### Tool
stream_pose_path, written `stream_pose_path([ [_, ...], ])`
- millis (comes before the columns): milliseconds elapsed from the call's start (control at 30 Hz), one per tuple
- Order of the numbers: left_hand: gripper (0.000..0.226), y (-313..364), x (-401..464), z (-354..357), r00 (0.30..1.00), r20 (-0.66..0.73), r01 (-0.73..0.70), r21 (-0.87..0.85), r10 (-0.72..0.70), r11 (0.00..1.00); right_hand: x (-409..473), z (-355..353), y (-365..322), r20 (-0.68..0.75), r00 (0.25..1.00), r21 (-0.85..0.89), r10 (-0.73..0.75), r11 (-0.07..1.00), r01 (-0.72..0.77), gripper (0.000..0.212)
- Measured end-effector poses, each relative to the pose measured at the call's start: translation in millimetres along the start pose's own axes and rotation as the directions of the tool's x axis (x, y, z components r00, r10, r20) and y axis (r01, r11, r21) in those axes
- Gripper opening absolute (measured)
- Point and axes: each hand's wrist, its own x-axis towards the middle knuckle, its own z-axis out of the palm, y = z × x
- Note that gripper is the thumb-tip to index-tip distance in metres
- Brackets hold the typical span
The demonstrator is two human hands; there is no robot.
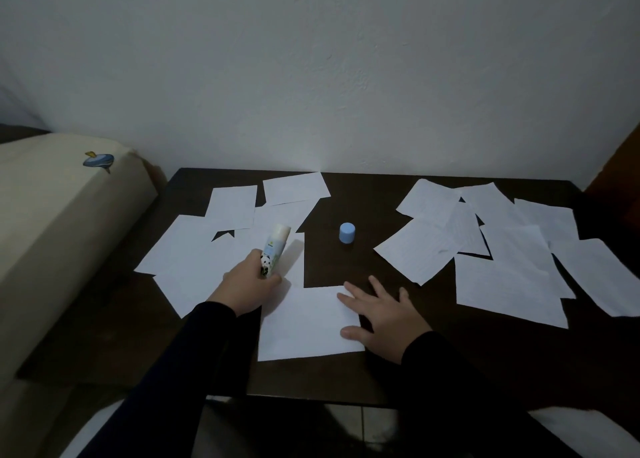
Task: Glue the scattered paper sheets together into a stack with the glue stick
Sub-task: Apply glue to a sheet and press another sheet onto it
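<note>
- Right hand (382, 313), fingers flat and spread, presses near sheet (308, 322) at 6 o'clock.
- Left hand (247, 289) grasps uncapped glue stick (275, 249), at 9 o'clock, over left sheets (194, 253).
- Blue cap (347, 232) upright, center.
- More sheets (498, 246) at 3 o'clock on table (433, 364).

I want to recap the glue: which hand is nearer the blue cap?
Right. The right hand lies flat just in front of the blue cap; the left hand, holding the glue stick, is farther left.

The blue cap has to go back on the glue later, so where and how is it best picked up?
Pinch the blue cap by its round side wall, coming from above: it stands upright on bare table, clear of the sheets.
</note>
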Motion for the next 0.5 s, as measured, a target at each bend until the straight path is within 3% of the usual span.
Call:
stream_pose_path([
  [300, 0.028, 14, 1, -3, 0.999, -0.021, 0.033, 0.067, -0.032, 0.997, -4, -18, 23, 0.146, 0.954, -0.035, 0.263, 0.965, -0.261, 0.063],
  [500, 0.022, 33, -3, 3, 0.985, -0.173, -0.014, 0.076, 0.027, 0.997, -11, -17, 33, 0.125, 0.955, -0.002, 0.268, 0.963, -0.269, 0.063],
])
